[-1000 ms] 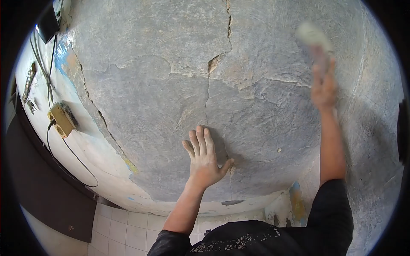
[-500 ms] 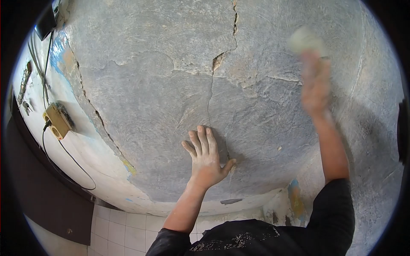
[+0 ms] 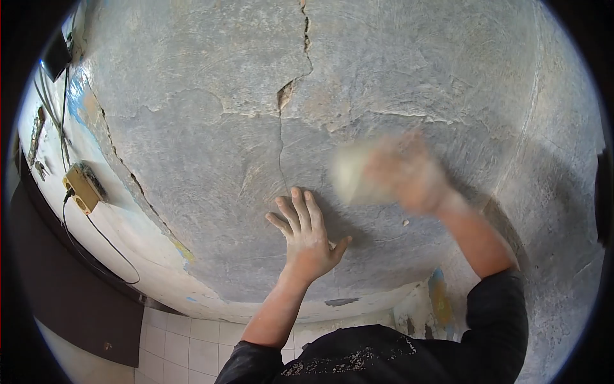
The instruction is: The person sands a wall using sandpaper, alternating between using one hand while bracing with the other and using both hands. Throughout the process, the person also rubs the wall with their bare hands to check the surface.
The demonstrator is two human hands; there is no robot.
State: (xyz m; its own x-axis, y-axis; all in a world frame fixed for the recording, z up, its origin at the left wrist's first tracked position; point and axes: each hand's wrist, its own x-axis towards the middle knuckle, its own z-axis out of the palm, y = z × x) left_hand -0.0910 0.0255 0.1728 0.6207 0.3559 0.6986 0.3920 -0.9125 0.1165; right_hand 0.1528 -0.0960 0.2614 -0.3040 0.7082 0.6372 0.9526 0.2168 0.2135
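My left hand [image 3: 307,240] rests against the grey plastered wall [image 3: 211,173], palm down with its fingers spread. A thin crack [image 3: 280,144] runs down the plaster to just above those fingertips. To the right, my right hand [image 3: 409,173] is smeared by motion and closed on a pale, whitish-yellow flat thing [image 3: 353,171]. That pale thing overlaps the wall right of the crack; its kind is too blurred to make out. Both hands look dusty.
On the left wall hangs a yellowish power socket [image 3: 83,187] with a black cable [image 3: 115,240] plugged in. Keys [image 3: 41,169] hang beside it. A longer crack [image 3: 131,173] marks the plaster's left edge. White tiles [image 3: 174,345] lie below.
My right hand has swept down and to the left with the pale thing, from the upper right toward the middle. My left hand stays in place on the wall while the view has shifted slightly.
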